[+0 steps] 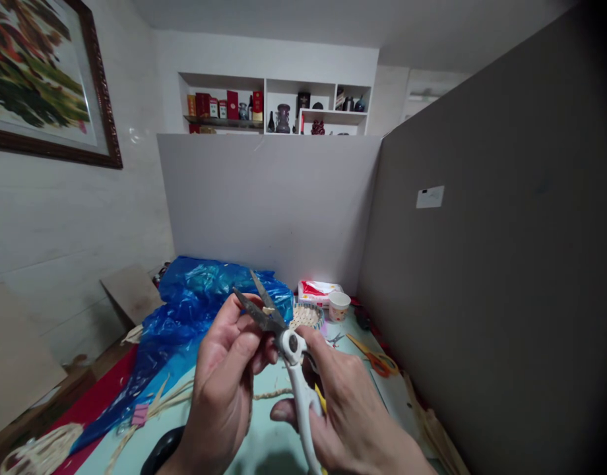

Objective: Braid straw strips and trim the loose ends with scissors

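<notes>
My right hand (350, 396) is wrapped round the white handles of a pair of scissors (297, 382), their dark blades spread and pointing up and away to the left. My left hand (227, 376) is closed beside the blades, thumb and fingers pinched together. What it grips is mostly hidden; a tiny pale bit shows between the blades. Below the hands, a braided straw cord (274, 394) runs across the pale green tabletop (268, 435); whether it reaches my left hand, I cannot tell. Loose straw strips (172, 402) with a pink clip (140, 414) lie at the left.
Blue plastic sheeting (185, 310) is heaped at the back left. Behind my hands are a woven basket (308, 316), a paper cup (339, 307) and a tissue pack (313, 290). Orange-handled scissors (383, 363) lie right. Grey panels (268, 204) enclose the back and right side.
</notes>
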